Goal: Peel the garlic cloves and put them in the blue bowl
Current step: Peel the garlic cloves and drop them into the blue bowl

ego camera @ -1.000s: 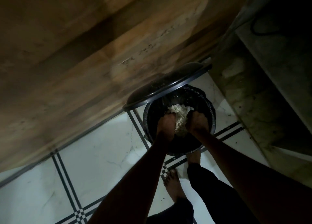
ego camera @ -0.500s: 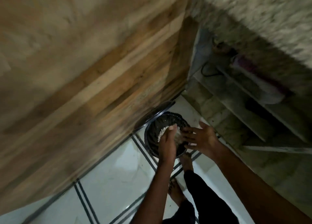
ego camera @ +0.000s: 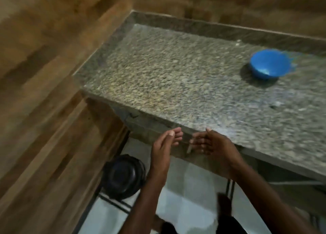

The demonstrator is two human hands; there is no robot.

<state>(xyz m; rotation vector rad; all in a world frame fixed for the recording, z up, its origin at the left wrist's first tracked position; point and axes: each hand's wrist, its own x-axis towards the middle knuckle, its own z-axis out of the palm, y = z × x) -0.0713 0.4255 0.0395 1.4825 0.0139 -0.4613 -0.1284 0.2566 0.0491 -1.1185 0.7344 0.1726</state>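
The blue bowl (ego camera: 268, 64) stands on the speckled granite counter (ego camera: 176, 78), far right, well away from both hands. Its inside is blurred, so I cannot tell what it holds. My left hand (ego camera: 164, 143) and my right hand (ego camera: 211, 143) hover side by side in front of the counter's near edge, palms turned toward each other, fingers apart, nothing in either. No garlic cloves are visible. The frame is blurred by motion.
A black bin (ego camera: 123, 175) with its lid shut stands on the white tiled floor (ego camera: 190, 198), below and left of my hands, against the wooden wall (ego camera: 44, 92). The wall also runs behind the counter.
My hands left the open bin, where they dropped garlic skins, and rose to counter height. The view swung up to the counter and blue bowl. The bin's lid has closed.
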